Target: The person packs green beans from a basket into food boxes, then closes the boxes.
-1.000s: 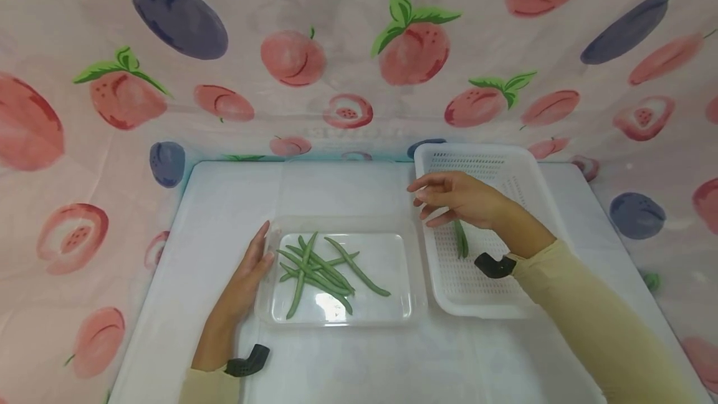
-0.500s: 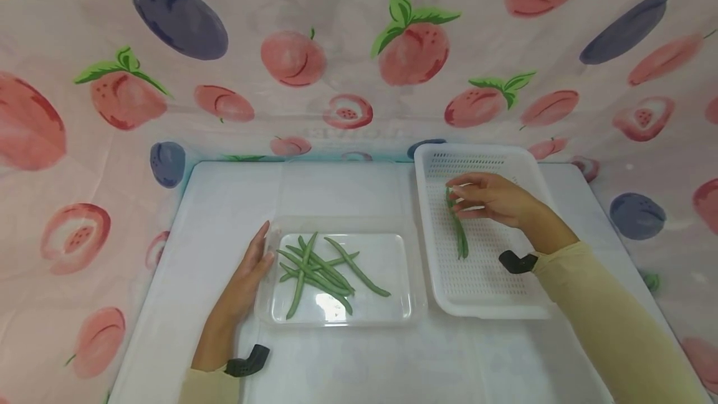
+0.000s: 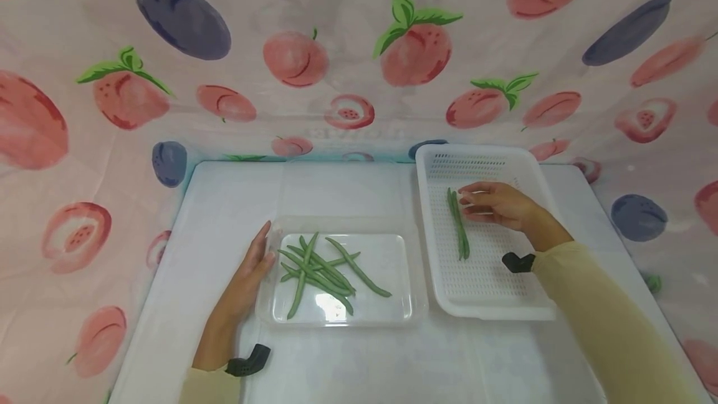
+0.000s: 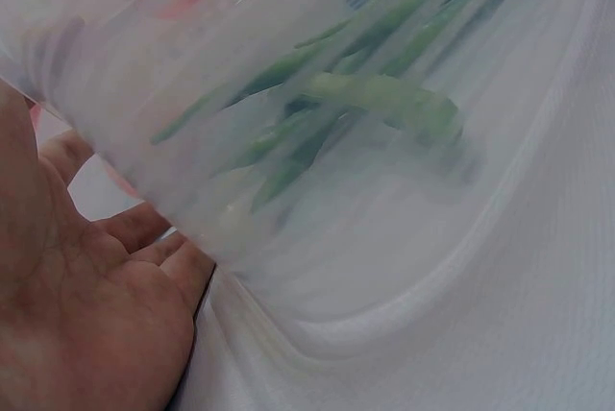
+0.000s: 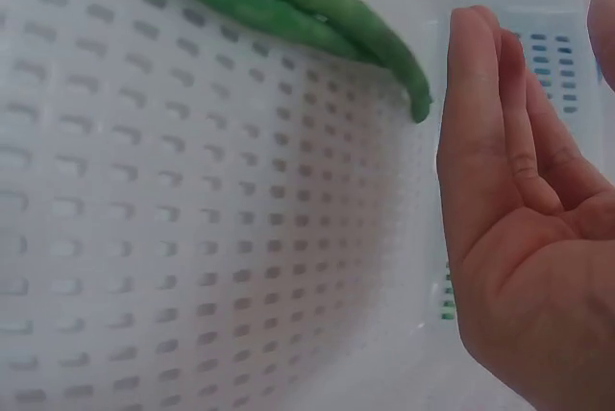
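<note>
The right hand (image 3: 499, 204) hovers low inside the white perforated basket (image 3: 488, 292) at the right of the counter (image 3: 224, 204), its fingers (image 5: 480, 123) straight and relaxed, holding nothing, just right of the two green beans (image 3: 459, 224) that lie lengthwise on the basket floor. The left hand (image 3: 247, 279) rests flat against the left wall of the clear tray (image 3: 342, 320), fingers straight, and a loose pile of green beans (image 3: 320, 270) lies inside that tray.
</note>
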`<action>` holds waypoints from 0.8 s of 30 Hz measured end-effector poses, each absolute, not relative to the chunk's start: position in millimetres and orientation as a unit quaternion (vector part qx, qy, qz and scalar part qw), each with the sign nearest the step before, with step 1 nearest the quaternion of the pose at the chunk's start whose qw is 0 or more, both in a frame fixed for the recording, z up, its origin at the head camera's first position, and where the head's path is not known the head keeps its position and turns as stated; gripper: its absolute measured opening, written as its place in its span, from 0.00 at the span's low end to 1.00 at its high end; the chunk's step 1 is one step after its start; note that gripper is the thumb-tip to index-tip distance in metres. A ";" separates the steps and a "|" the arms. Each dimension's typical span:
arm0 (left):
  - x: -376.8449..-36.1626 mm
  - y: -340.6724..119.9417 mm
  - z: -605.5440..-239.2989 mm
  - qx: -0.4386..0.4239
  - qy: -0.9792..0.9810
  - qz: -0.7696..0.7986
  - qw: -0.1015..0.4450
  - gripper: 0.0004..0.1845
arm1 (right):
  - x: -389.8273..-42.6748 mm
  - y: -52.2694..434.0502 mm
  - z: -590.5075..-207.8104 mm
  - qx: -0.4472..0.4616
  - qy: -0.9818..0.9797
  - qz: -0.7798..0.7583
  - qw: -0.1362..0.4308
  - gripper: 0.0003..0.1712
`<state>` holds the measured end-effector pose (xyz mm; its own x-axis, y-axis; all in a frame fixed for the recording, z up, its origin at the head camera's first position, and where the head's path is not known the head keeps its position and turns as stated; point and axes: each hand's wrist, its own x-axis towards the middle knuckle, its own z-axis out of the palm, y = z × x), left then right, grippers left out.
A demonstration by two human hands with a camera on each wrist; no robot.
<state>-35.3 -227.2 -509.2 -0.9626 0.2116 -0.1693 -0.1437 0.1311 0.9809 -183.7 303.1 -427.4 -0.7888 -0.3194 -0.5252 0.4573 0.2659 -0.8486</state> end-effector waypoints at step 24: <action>-36.8 -227.1 -510.8 0.025 0.732 0.668 0.131 0.34 | -191.4 303.6 -472.9 0.111 0.786 -0.521 0.313 0.29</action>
<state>-36.8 -227.1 -510.8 -0.9646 0.2110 -0.1582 -0.1380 0.1072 0.9846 -191.4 303.6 -472.9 -0.7789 -0.1511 -0.6086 0.5015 0.4325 -0.7493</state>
